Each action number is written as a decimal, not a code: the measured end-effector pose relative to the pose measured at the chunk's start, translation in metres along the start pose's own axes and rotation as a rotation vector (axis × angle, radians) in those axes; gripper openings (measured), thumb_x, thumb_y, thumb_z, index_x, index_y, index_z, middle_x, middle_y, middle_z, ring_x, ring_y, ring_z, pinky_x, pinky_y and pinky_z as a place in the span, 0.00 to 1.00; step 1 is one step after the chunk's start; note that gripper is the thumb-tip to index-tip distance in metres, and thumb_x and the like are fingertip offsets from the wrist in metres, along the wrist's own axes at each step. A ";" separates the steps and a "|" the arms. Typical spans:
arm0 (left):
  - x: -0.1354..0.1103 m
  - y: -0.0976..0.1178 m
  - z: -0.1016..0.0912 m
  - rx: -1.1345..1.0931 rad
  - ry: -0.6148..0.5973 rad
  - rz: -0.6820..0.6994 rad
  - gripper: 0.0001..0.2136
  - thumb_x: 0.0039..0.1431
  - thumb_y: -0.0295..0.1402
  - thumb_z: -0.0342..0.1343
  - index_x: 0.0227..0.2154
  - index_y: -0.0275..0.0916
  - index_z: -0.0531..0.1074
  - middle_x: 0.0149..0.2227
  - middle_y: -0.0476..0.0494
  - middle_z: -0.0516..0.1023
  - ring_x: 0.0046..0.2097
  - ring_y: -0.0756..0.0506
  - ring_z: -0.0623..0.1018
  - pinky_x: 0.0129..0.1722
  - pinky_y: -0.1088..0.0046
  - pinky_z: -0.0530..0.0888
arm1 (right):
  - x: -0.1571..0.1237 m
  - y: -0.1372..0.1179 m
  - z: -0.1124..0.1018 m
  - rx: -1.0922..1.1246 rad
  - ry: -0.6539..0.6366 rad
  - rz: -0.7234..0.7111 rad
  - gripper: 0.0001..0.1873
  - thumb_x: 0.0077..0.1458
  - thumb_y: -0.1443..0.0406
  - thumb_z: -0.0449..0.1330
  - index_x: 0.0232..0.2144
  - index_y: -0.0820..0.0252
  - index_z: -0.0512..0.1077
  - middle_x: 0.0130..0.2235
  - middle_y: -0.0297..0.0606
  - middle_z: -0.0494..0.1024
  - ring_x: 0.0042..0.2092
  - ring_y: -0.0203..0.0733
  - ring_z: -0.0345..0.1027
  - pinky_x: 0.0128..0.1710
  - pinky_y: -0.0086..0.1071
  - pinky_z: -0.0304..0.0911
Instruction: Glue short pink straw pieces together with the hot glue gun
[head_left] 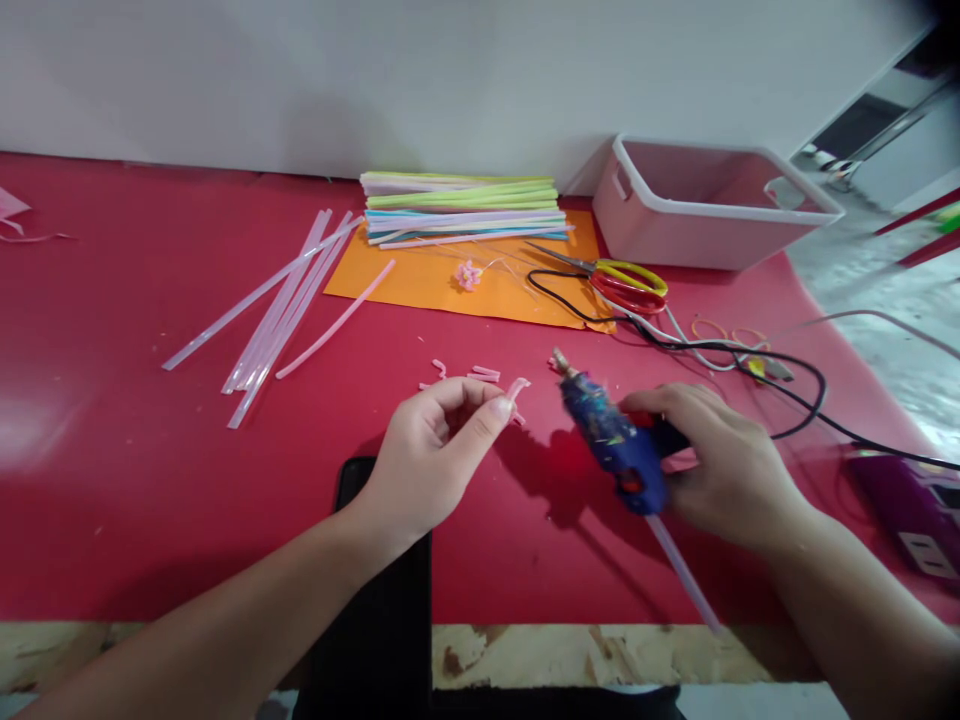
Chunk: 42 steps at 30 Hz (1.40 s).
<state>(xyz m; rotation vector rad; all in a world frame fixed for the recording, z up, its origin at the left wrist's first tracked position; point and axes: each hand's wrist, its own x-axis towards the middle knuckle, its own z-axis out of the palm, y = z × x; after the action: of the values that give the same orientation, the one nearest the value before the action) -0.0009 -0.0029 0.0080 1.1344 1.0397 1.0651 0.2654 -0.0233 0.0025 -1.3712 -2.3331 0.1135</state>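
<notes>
My left hand (442, 450) pinches a small pink strip (517, 388) between thumb and finger, its curled end sticking out. My right hand (724, 465) is wrapped round the handle of a blue hot glue gun (615, 440), tilted with its nozzle up and to the left. A translucent glue stick (684, 578) pokes out of the gun's back end. Short cut pink pieces (484, 374) lie on the red tabletop just beyond my left hand. A small pink flower (469, 276) with thin stem wires rests on an orange sheet (427, 290).
Spare glue sticks (289, 305) and a pink pipe cleaner (337, 318) lie at left. Behind are coloured pipe cleaners (465, 205), scissors (619, 283) and a pink bin (675, 235). A black cable (821, 385) crosses the right side near a purple power strip (900, 500). A black phone-like slab (375, 600) lies in front.
</notes>
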 end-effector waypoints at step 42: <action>-0.004 0.000 0.002 0.012 -0.149 -0.042 0.06 0.56 0.32 0.60 0.27 0.35 0.74 0.25 0.51 0.72 0.27 0.53 0.69 0.27 0.79 0.68 | 0.004 -0.008 0.011 0.177 0.105 -0.186 0.05 0.60 0.69 0.56 0.37 0.55 0.69 0.28 0.31 0.75 0.29 0.41 0.69 0.37 0.38 0.61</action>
<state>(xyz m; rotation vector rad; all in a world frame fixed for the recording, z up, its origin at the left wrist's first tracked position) 0.0006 -0.0069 0.0091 1.1785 0.9497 0.9279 0.2525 -0.0227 -0.0034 -1.0457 -2.2891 0.1823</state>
